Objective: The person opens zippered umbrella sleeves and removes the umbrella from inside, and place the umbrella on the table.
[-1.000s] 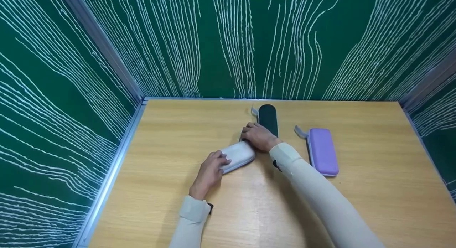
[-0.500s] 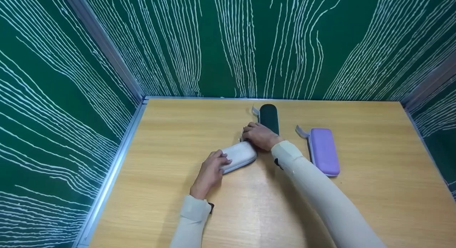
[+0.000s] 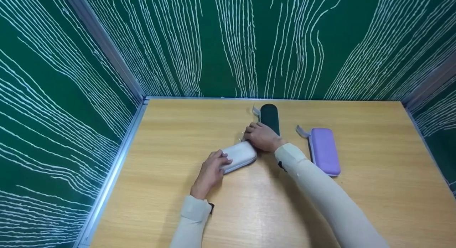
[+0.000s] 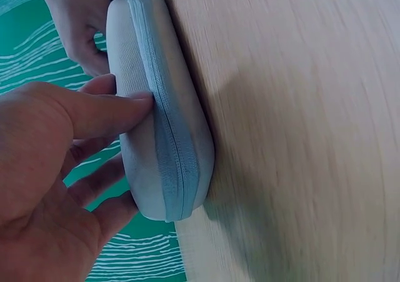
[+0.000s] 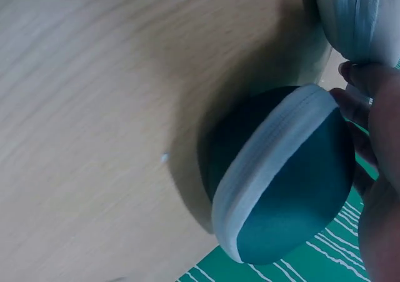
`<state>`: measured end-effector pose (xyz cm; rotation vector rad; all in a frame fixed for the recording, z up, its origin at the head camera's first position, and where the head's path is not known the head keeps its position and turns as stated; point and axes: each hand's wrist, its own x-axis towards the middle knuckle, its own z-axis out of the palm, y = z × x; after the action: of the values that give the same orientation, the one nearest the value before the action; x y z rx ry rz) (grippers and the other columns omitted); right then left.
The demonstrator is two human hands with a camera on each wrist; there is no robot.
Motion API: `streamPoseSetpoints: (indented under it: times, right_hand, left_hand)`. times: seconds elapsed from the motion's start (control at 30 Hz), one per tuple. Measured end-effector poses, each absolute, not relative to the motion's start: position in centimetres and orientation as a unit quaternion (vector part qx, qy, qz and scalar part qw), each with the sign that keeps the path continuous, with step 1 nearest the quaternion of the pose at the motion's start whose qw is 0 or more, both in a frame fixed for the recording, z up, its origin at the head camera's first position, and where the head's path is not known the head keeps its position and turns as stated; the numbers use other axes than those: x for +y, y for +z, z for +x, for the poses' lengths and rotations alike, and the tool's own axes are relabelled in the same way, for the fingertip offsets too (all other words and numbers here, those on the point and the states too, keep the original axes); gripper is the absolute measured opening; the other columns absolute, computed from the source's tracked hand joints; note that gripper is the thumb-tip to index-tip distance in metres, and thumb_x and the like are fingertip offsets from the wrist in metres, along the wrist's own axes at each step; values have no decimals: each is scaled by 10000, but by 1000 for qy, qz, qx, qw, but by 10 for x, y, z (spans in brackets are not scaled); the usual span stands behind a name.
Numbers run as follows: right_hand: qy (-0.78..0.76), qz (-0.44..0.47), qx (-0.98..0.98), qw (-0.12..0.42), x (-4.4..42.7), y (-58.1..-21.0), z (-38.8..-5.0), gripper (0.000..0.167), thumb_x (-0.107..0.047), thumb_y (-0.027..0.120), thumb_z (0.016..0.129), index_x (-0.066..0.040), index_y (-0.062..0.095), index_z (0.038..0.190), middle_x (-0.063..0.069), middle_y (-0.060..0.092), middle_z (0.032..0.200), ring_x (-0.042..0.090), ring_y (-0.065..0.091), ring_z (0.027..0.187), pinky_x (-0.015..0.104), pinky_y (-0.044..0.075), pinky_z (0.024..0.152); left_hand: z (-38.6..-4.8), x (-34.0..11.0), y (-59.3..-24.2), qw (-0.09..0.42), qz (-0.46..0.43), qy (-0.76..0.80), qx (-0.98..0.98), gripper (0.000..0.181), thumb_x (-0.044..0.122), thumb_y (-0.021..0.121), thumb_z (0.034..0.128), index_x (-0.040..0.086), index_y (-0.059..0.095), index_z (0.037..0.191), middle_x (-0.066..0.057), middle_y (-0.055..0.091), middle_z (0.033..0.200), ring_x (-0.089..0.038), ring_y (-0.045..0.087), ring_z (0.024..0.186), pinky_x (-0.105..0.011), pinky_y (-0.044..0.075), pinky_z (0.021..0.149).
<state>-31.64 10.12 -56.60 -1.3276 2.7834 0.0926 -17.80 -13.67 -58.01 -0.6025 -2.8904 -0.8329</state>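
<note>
The surface (image 3: 171,127) meets green walls (image 3: 206,62) behind and leftward; wood stretches left and nearward, while a dark green case (image 3: 269,116) and purple case (image 3: 325,151) (both strapped) lie rightward. The left hand (image 3: 210,169) pinches the near end of the white case (image 3: 237,157); the right hand (image 3: 263,137) bends at its far end, hold unclear.

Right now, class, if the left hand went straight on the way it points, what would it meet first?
The pale case, which the left hand holds; past it, probably the right hand, though depth is unclear.
</note>
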Motion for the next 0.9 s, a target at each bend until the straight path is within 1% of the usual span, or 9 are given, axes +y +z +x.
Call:
streamPoseSetpoints:
  times: [0.27,0.43,0.57,0.7,0.8,0.9]
  right_hand:
    - [89,-425,901,-9,107,-568,-310,315,-107,622,1066,-195,725,1350,100,692,1338,311,597,1238,475,475,1124]
    - [118,-422,899,-17,109,-568,-307,381,-107,685,1033,-246,706,1387,80,700,1329,296,603,1241,464,485,1112]
    - [122,-426,896,-19,111,-568,-304,437,-102,720,1009,-256,684,1416,91,697,1320,302,605,1232,459,496,1094]
    - [120,-422,898,-17,114,-568,-300,510,-110,773,970,-246,653,1446,99,680,1356,313,597,1256,472,487,1114]
    - [121,-421,899,-16,117,-568,-298,484,-122,773,972,-214,662,1434,103,673,1377,317,592,1266,472,483,1118]
    - [124,-424,897,-18,119,-569,-296,422,-133,767,980,-175,691,1392,112,678,1370,319,593,1262,470,482,1117]
  left_hand:
    - [-177,-134,-581,50,-197,-271,-941,354,-90,764,861,68,805,1175,-81,670,1274,-286,595,1273,-427,490,1104]
    - [-176,-134,-581,57,-188,-271,-942,335,-86,765,866,80,812,1154,-74,672,1255,-286,595,1261,-443,500,1088]
    - [-175,-134,-581,61,-180,-268,-945,323,-90,762,868,81,816,1136,-71,677,1234,-283,605,1246,-443,514,1071]
    - [-175,-132,-580,51,-172,-265,-947,316,-86,756,880,78,813,1144,-82,671,1249,-293,596,1255,-455,505,1083]
    - [-175,-130,-580,37,-162,-267,-949,322,-84,758,884,81,811,1155,-83,667,1261,-299,585,1276,-467,494,1100]
    - [-174,-128,-580,41,-155,-266,-951,324,-84,768,877,82,811,1151,-83,672,1254,-304,588,1280,-475,500,1095]
